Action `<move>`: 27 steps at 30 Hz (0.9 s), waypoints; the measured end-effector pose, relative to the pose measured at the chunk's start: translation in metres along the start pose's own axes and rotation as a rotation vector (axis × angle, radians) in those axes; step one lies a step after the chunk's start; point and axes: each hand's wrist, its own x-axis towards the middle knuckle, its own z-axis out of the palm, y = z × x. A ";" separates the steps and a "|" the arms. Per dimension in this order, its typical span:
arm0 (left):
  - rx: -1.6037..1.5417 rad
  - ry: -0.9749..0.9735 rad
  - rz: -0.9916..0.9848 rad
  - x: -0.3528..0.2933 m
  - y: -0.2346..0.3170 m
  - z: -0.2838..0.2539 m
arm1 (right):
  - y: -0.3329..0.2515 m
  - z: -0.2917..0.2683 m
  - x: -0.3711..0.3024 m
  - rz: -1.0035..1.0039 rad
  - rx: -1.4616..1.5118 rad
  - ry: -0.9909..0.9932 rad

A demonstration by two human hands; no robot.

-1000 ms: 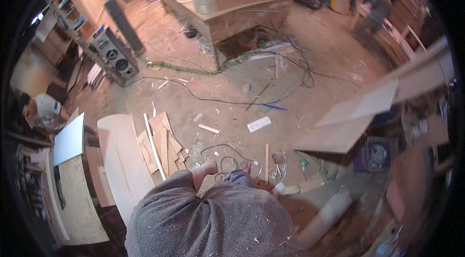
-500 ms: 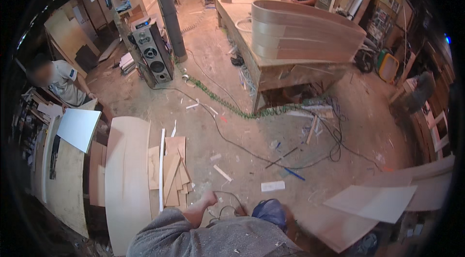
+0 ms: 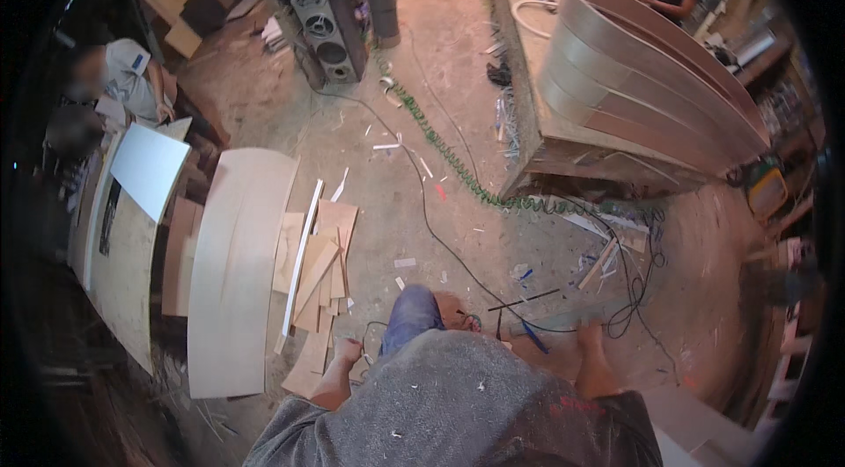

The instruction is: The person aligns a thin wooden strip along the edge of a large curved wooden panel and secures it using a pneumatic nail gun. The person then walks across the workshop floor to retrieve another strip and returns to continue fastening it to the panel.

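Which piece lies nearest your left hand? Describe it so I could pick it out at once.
Start at the long pale curved plywood panel lying on the floor. Against its right edge sits a heap of small tan wooden offcuts, just ahead of the left hand. Across the heap lies a thin white wooden strip, the only long, narrow white piece there.

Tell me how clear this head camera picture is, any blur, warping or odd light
Head view: strong fisheye warping, so the long workbench and the pale curved plywood sheet bow toward the black rim. The light is warm and pinkish, brightest on the upper floor, dim at the left edge. The right hand looks smeared and soft; the left hand is somewhat sharper. Corners are fully vignetted.
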 end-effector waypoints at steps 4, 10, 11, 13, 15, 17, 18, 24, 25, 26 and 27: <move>-0.412 0.016 -0.180 0.021 0.050 0.037 | -0.193 -0.107 0.201 -0.293 0.143 0.285; 0.018 -0.173 -0.103 0.087 0.140 -0.010 | -0.440 -0.153 0.309 -0.448 0.153 0.040; 0.054 -0.189 -0.099 0.107 0.158 -0.030 | -0.459 -0.145 0.318 -0.422 0.205 0.080; 0.096 -0.221 -0.104 0.154 0.201 -0.067 | -0.462 -0.118 0.317 -0.483 0.205 0.207; 0.026 -0.176 -0.133 0.216 0.256 -0.116 | -0.450 -0.098 0.315 -0.368 0.128 0.069; -0.175 -0.055 -0.052 0.283 0.319 -0.166 | -0.428 -0.087 0.305 -0.305 -0.072 -0.261; -0.284 0.014 -0.042 0.311 0.352 -0.188 | -0.422 -0.083 0.303 -0.130 -0.050 -0.359; -0.315 0.271 0.264 0.452 0.545 -0.260 | -0.448 -0.120 0.326 0.125 -0.231 -0.641; -0.376 0.232 0.278 0.469 0.569 -0.260 | -0.464 -0.128 0.342 0.167 -0.173 -0.610; -0.464 0.166 0.207 0.490 0.595 -0.258 | -0.481 -0.136 0.361 0.195 -0.116 -0.575; -0.470 0.158 0.216 0.511 0.621 -0.251 | -0.501 -0.143 0.386 0.205 -0.083 -0.551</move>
